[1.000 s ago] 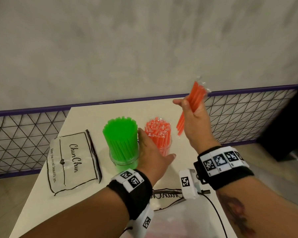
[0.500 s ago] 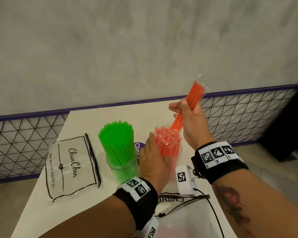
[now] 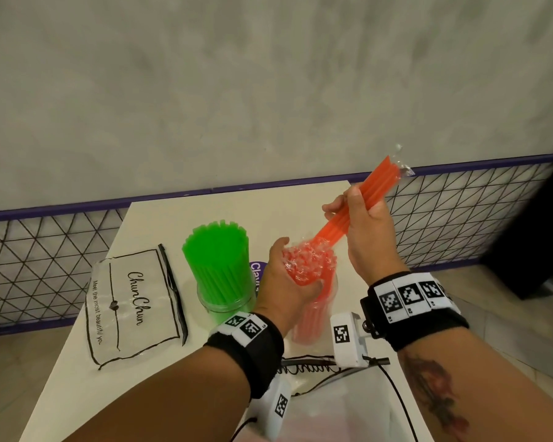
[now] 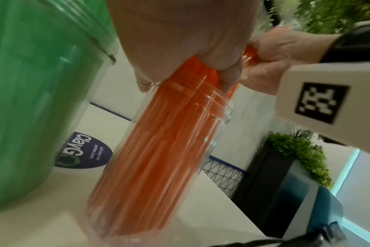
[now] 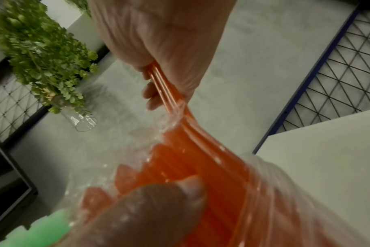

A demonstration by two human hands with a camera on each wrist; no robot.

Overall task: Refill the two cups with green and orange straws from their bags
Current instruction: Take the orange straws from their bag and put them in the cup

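From my end, the left hand (image 3: 284, 282) is reaching forward with its fingers and thumb curled round the bundle of orange straws (image 3: 310, 266), wrist low. Right hand (image 3: 361, 224) sits higher and a bit further out, fingers wrapped around a few orange straws (image 3: 364, 193) held at a slant, both forearms angled in toward each other.

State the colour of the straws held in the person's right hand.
Orange; the straws in the right hand show best in the head view.
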